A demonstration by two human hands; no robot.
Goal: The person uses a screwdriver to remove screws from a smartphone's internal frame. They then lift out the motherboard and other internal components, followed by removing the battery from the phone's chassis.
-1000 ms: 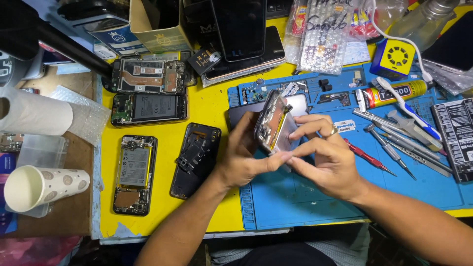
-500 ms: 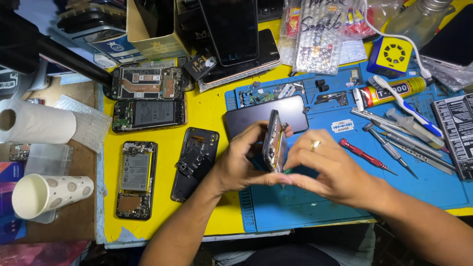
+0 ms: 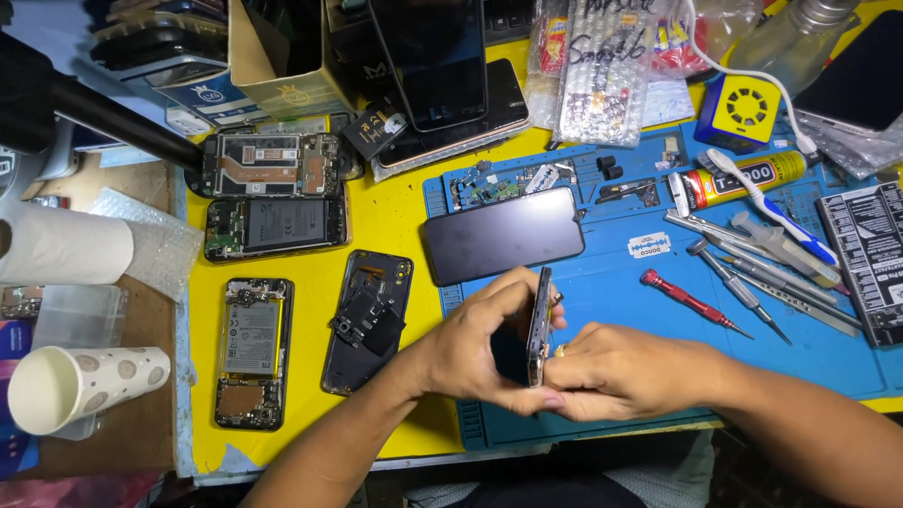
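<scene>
Both my hands hold a phone frame [image 3: 540, 320] on its edge above the blue work mat [image 3: 809, 357]. My left hand [image 3: 470, 348] grips it from the left side, fingers wrapped round its back. My right hand [image 3: 621, 372] presses against its right face, a ring on one finger. A dark phone screen panel [image 3: 503, 233] lies flat on the mat just behind the hands. A red-handled screwdriver [image 3: 691, 303] lies to the right of them.
Several opened phones lie on the yellow table top [image 3: 395, 216], among them one with a battery [image 3: 252, 353] and a black back cover [image 3: 367, 320]. Tweezers and tools [image 3: 762, 259], a glue tube [image 3: 743, 179], a paper cup [image 3: 80, 388] and a paper roll [image 3: 61, 246] lie around.
The phone frame has turned from showing its inner face to standing edge-on, and both hands have moved lower and toward me with it.
</scene>
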